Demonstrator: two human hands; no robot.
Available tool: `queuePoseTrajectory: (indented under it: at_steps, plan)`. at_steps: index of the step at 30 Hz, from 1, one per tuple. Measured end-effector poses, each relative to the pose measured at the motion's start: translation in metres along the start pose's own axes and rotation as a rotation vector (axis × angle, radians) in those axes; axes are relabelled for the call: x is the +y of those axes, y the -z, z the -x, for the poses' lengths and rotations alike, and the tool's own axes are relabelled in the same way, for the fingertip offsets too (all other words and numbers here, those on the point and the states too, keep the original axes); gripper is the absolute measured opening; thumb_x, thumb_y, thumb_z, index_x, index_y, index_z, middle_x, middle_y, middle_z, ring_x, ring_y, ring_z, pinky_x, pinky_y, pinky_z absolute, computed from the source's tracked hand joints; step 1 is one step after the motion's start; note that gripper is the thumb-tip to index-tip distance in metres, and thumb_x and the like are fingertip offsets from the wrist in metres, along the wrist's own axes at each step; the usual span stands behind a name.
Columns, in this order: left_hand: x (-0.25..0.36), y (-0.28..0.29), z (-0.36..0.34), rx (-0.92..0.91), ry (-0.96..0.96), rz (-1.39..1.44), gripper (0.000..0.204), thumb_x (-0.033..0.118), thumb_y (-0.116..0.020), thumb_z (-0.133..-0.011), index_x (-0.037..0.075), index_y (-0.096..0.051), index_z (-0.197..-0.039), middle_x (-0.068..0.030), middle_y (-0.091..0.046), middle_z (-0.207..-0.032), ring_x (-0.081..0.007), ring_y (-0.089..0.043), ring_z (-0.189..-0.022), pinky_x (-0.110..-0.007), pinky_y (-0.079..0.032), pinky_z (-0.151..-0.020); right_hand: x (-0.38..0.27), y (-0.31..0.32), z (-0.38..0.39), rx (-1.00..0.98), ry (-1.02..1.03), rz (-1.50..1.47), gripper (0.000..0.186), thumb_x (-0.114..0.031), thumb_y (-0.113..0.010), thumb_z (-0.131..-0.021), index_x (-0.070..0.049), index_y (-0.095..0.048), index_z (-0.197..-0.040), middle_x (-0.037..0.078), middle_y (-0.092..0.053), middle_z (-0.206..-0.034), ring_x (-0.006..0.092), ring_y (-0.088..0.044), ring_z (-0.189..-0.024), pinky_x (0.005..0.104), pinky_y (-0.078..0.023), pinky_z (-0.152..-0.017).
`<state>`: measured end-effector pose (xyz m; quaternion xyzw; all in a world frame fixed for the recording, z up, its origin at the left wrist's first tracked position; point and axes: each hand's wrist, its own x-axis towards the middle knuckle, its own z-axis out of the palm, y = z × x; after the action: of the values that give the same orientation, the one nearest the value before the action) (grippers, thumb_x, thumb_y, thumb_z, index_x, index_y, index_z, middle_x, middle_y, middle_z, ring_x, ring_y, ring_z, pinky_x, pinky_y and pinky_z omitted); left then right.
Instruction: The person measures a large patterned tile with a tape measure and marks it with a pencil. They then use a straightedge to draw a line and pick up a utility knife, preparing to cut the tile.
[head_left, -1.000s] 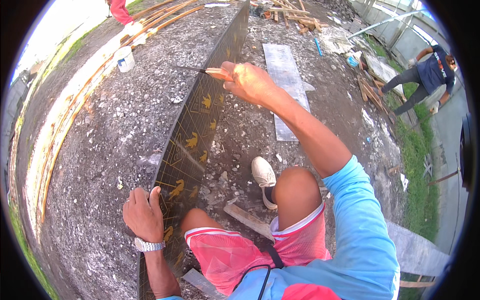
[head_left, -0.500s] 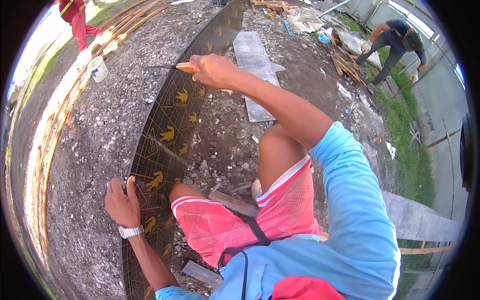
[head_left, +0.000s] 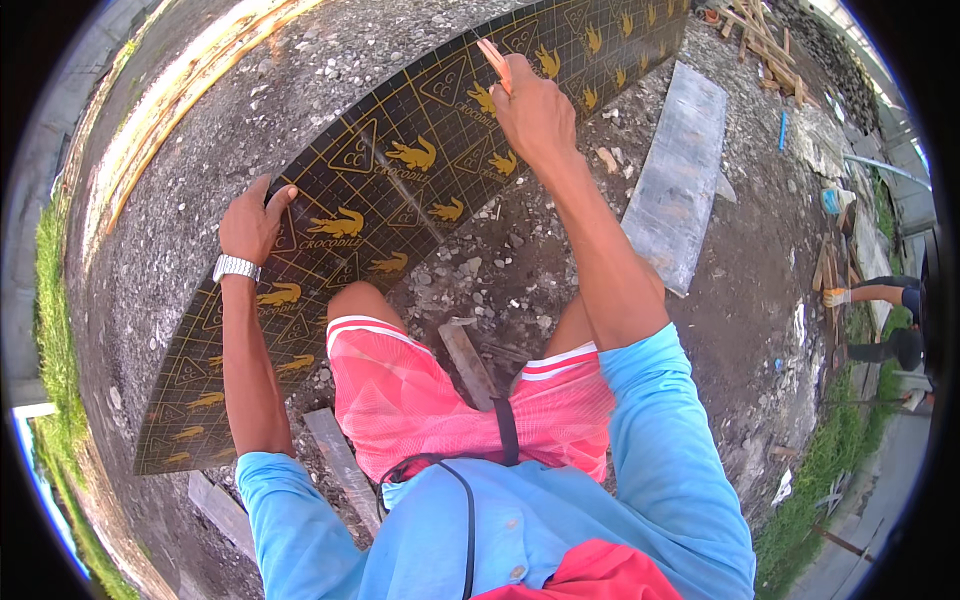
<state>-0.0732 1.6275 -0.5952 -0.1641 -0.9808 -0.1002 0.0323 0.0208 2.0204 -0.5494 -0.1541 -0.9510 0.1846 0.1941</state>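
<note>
A long black panel, like film-faced plywood with yellow grid lines and animal prints, stands on edge across the ground in front of my knees. My left hand is closed over its top edge, thumb on the near face and fingers hidden behind. Farther along the same edge, my right hand grips a tool by its orange-pink handle. The tool's blade does not show now; a thin dark one was visible earlier, its kind unclear.
Wood offcuts lie between my legs. A grey flat board rests on the stony ground to the right. Long timber strips run at the far left. Scrap wood is piled at the back; a co-worker's gloved hand shows at right.
The view has swung left, and more of the panel's near face shows. My right hand, with the tool, has turned so the handle points up and away. My left hand still holds the edge.
</note>
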Motion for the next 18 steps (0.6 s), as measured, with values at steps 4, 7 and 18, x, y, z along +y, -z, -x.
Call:
queuePoseTrajectory:
  at_steps: [4,7,18]
  plan:
    - [-0.002,-0.005,-0.005,-0.065,0.067,-0.016,0.073,0.068,-0.058,-0.100,0.007,-0.067,-0.137,-0.0285,-0.075,-0.110,-0.0487,-0.071,-0.104,-0.056,-0.055,-0.089,0.016,-0.010,-0.006,0.052,0.047,-0.099,0.027,-0.022,-0.066,-0.099,-0.002,-0.057,-0.114,0.028,-0.074,-0.089,0.0493,-0.074,-0.087,0.0589,-0.058,-0.081]
    - [-0.004,-0.009,-0.010,-0.140,0.088,0.037,0.068,0.062,-0.066,-0.098,0.007,-0.068,-0.137,-0.0249,-0.078,-0.107,-0.0417,-0.075,-0.099,-0.049,-0.057,-0.088,0.029,-0.017,-0.008,0.057,0.021,-0.167,0.024,-0.021,-0.065,-0.099,-0.002,-0.058,-0.114,0.028,-0.075,-0.091,0.0488,-0.075,-0.088,0.0589,-0.058,-0.081]
    - [-0.021,-0.013,-0.033,-0.391,0.231,0.462,0.047,0.010,-0.087,-0.086,0.003,-0.073,-0.130,-0.0065,-0.081,-0.105,-0.0152,-0.074,-0.086,-0.034,-0.059,-0.082,0.048,-0.046,-0.001,0.081,-0.024,-0.327,0.029,-0.025,-0.068,-0.099,-0.007,-0.058,-0.120,0.024,-0.075,-0.087,0.0467,-0.074,-0.087,0.0579,-0.057,-0.078]
